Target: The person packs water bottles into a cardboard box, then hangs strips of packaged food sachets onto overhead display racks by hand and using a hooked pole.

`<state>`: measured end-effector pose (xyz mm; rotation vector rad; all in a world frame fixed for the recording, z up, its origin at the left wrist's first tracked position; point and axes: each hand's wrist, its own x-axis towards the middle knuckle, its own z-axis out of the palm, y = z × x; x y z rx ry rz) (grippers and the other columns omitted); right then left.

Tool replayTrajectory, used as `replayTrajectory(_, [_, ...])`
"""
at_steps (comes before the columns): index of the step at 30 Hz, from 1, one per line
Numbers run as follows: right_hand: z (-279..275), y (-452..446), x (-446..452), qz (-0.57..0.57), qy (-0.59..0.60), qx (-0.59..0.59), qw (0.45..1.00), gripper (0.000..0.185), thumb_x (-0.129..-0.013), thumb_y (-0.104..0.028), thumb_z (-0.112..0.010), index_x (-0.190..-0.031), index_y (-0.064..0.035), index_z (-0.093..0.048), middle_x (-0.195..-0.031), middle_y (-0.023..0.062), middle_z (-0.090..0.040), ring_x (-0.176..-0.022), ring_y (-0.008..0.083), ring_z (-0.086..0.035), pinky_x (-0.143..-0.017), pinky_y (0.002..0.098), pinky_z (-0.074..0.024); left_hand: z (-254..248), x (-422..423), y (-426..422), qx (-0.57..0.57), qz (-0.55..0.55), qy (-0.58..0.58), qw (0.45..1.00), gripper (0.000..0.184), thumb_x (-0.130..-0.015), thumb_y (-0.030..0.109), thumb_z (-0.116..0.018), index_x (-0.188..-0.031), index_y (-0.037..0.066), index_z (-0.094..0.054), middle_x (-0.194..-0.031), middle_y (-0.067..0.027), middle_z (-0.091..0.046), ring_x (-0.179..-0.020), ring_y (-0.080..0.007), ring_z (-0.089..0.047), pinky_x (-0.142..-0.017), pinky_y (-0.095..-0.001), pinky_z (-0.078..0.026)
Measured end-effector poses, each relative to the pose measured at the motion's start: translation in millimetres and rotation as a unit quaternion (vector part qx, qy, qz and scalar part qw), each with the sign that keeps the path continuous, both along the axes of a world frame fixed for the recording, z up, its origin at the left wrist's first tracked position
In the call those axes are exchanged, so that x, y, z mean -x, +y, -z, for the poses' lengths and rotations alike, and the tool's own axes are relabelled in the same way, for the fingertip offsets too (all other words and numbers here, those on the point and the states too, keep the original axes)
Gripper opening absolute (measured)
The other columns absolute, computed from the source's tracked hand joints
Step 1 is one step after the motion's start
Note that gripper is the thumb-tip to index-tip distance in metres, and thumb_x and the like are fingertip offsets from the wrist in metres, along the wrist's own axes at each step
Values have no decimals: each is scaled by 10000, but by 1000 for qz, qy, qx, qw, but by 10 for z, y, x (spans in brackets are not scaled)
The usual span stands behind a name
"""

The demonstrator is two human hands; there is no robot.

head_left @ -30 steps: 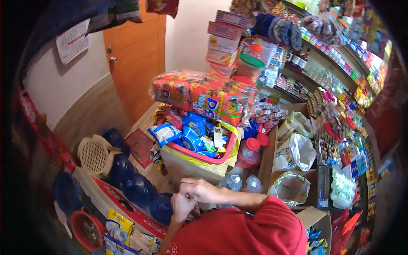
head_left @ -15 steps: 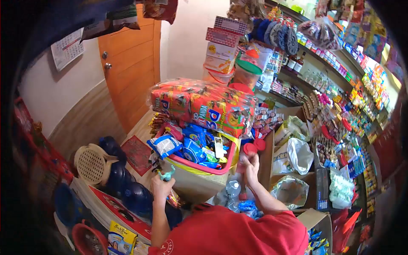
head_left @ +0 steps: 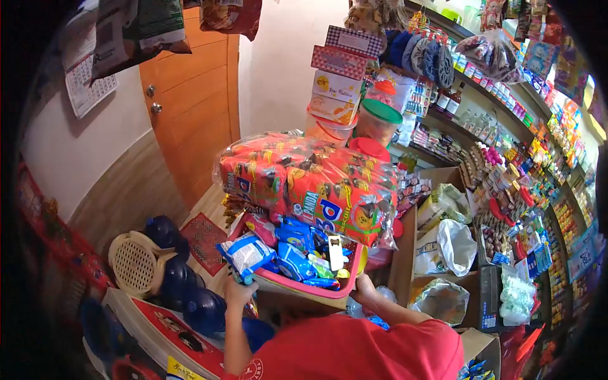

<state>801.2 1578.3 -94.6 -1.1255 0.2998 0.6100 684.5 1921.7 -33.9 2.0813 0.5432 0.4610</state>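
A pink plastic basin [head_left: 326, 292] full of snack packets stands in front of me. My left hand [head_left: 240, 294] is closed around a small teal thing [head_left: 244, 278] of unclear kind, just below the basin's left front corner. At the right front corner, my right hand [head_left: 363, 289] is closed on the basin's edge, its fingers partly hidden. Blue snack packets [head_left: 292, 261] and a blue-and-white packet [head_left: 251, 253] fill the basin. Across its back lies a large clear-wrapped bundle of red biscuit packs [head_left: 310, 187].
Dark blue round containers [head_left: 204, 306] and a beige plastic stool [head_left: 134, 256] are at left, near an orange door [head_left: 190, 107]. Lidded tubs [head_left: 380, 120] and stacked boxes [head_left: 339, 82] rise behind. Bag-lined boxes [head_left: 457, 247] and packed shelves line the right.
My right hand has come down from beside the red lids to the basin's right front corner. The basin and biscuit bundle have shifted toward me and slightly right. My left hand has dropped slightly.
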Motion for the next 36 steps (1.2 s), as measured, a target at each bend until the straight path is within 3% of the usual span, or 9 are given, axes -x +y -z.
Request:
replayTrajectory(10, [88, -21, 14, -18, -58, 9, 998, 348, -841, -274, -489, -1156, -140, -551, -1133, 32, -599, -1015, 221, -566, -857, 493, -419, 101, -32, -52, 39, 3, -47, 998, 172, -578, 170, -692, -691, 65, -616, -620, -93, -622, -611, -266, -623, -586, -376, -474])
replayTrajectory(13, [45, -7, -40, 8, -3, -2, 1000, 369, -837, -304, -502, -1161, -133, -552, -1156, 41, -590, -1061, 230, -544, -905, 494, -386, 64, -43, -97, 51, -9, -41, 998, 168, -595, 176, -682, -714, 74, -620, -647, -94, -630, -640, -274, -626, -602, -383, -476])
replayTrajectory(16, [42, 17, -81, 10, 5, 7, 1000, 362, -831, -277, -498, -1156, -128, -555, -1163, 43, -586, -1100, 230, -519, -940, 505, -348, 132, -71, -104, 37, -25, -31, 999, 181, -611, 182, -673, -755, 83, -630, -694, -99, -643, -688, -282, -632, -634, -384, -482])
replayTrajectory(19, [-211, 40, -20, -25, 4, -54, 998, 326, -788, -181, -525, -1101, -107, -577, -1069, 44, -623, -1028, 191, -551, -914, 426, -401, 173, -87, -112, 25, -12, -28, 999, 241, -622, 189, -676, -840, 91, -644, -755, -111, -657, -741, -285, -639, -675, -376, -490])
replayTrajectory(23, [46, 25, -130, -18, -2, -14, 1000, 387, -824, -226, -461, -1193, -133, -529, -1210, 36, -556, -1148, 241, -470, -958, 557, -290, 460, -134, -60, 14, 4, -70, 997, 306, -629, 212, -692, -909, 100, -644, -755, -123, -657, -722, -291, -639, -666, -367, -492])
replayTrajectory(27, [-269, 94, -49, -21, -33, 14, 999, 384, -822, -227, -465, -1194, -148, -520, -1198, 27, -558, -1190, 219, -414, -954, 627, -186, 277, -67, -189, -8, -5, -21, 1000, 290, -627, 243, -681, -885, 113, -656, -759, -133, -655, -727, -288, -639, -665, -375, -491])
replayTrajectory(30, [448, -95, -365, -50, -34, 36, 998, 355, -824, -243, -474, -1162, -149, -531, -1145, 16, -580, -1110, 217, -482, -894, 573, -309, 260, -18, -318, 0, 1, -14, 1000, 301, -627, 263, -671, -899, 135, -668, -760, -131, -655, -728, -294, -636, -676, -382, -489])
replayTrajectory(31, [24, -17, -213, -65, -40, -4, 997, 317, -824, -256, -488, -1121, -162, -550, -1087, 5, -599, -1012, 197, -540, -790, 493, -409, 179, 5, -358, -14, -2, 42, 999, 345, -619, 297, -667, -932, 151, -672, -766, -135, -655, -746, -298, -635, -697, -386, -488])
replayTrajectory(36, [-13, 8, -254, -21, -42, 4, 999, 264, -831, -253, -493, -1052, -137, -577, -960, 22, -636, -850, 182, -604, -688, 373, -482, 431, 87, -396, -23, -23, 46, 998, 392, -596, 346, -661, -936, 149, -672, -786, -154, -653, -765, -331, -625, -706, -410, -483])
